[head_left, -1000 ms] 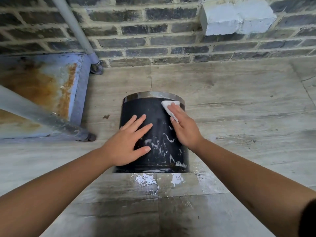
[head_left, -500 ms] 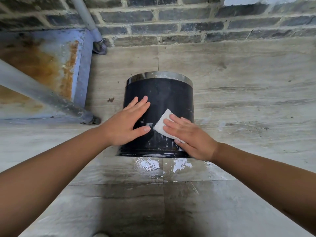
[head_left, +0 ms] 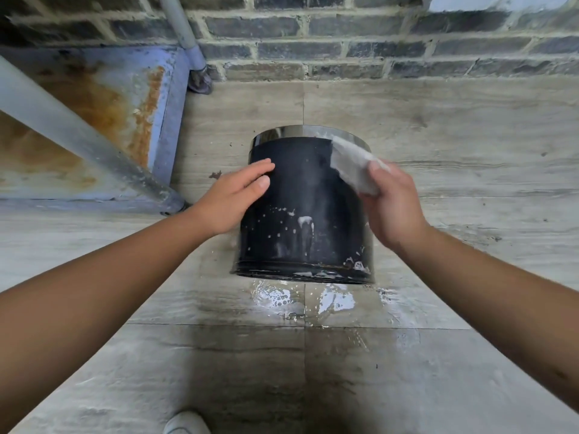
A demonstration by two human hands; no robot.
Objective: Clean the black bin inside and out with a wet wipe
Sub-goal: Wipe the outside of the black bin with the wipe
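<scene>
**Black bin under the wipe, on its side on wet tile**

Seen from above on a grey tiled floor [head_left: 470, 126]: black bin [head_left: 300, 195], lying on its side, chrome-rimmed mouth turned toward the brick wall [head_left: 344, 48], base toward the camera. Flecked with white suds across the lower part of its curved wall, thickest near the base rim. Just in front of the base, a puddle of foamy water [head_left: 282, 297] spread across the tile joint.

Left hand [head_left: 233, 198] laid flat against the bin's left flank, fingers straight and together, thumb free, gripping nothing. Right hand [head_left: 391, 208] at the bin's upper right, fingers curled shut around a wet wipe [head_left: 352, 164], greyish and blurred, its loose end reaching up to the chrome rim. Impossible to tell whether the wipe presses on the bin's surface or hangs just off it. Both forearms bare, entering from the lower corners.

At left, a blue metal frame [head_left: 170, 120] streaked with orange rust, crossed by a slanting grey pipe [head_left: 78, 136] footed on the floor near the left wrist. A second pipe [head_left: 180, 23] running down the wall to a foot at the frame's far corner. At the bottom edge, the toe of a white shoe [head_left: 185, 424].
</scene>
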